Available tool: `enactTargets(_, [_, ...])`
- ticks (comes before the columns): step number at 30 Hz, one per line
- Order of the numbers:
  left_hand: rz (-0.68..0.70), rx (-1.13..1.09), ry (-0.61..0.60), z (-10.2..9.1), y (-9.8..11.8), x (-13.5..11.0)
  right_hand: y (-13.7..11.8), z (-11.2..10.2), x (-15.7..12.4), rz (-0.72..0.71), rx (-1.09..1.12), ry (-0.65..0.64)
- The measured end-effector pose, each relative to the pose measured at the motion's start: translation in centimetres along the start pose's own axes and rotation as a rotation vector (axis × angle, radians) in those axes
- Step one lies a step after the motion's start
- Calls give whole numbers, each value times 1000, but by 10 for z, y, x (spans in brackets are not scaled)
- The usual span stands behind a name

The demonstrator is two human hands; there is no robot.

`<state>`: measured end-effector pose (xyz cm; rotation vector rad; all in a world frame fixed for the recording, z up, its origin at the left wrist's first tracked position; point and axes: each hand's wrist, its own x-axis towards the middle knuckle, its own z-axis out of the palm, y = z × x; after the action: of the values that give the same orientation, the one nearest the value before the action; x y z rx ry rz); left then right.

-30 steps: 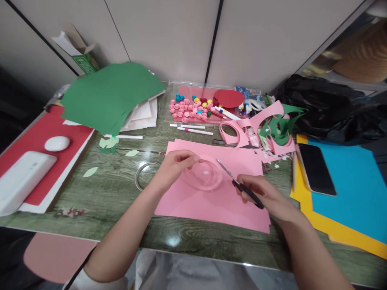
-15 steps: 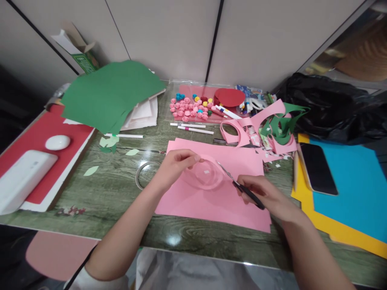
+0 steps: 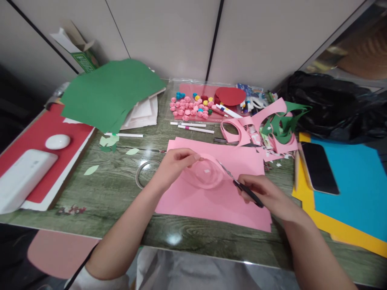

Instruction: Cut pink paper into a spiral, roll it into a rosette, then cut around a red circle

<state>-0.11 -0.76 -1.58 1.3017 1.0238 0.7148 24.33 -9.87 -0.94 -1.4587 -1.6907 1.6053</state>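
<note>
My left hand [image 3: 174, 168] pinches the upper left edge of a curled pink paper piece [image 3: 215, 160], which hangs in round loops. My right hand [image 3: 262, 192] grips black-handled scissors [image 3: 249, 193]. Their blades point up and left, close to the right side of the curled paper; whether they touch it I cannot tell. Beneath both hands lie stacked pink paper sheets [image 3: 223, 209]. A small pale scrap [image 3: 207, 171] shows in the middle of the loops. Left of my left wrist rests a roll of tape [image 3: 139, 175], partly covered by my arm.
Green paper [image 3: 111, 92] lies at the back left. Small pink flower-like pieces [image 3: 184, 106] sit in a clear tray, with white pens [image 3: 196, 129] before it. Pink and green offcuts [image 3: 242, 131] lie back right. A phone [image 3: 319, 167] rests on blue paper [image 3: 353, 185].
The curled pink paper has shifted slightly, its loops a little differently placed. Both hands stay almost where they were, and the view has moved a touch.
</note>
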Motion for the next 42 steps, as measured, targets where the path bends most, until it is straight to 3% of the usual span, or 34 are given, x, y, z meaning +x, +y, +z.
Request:
enactTargets(19, [26, 141, 9, 1, 2, -1, -1, -1, -1, 23, 16, -30])
enactTargets(42, [21, 129, -17, 4, 5, -3, -4, 0, 0, 50, -27, -33])
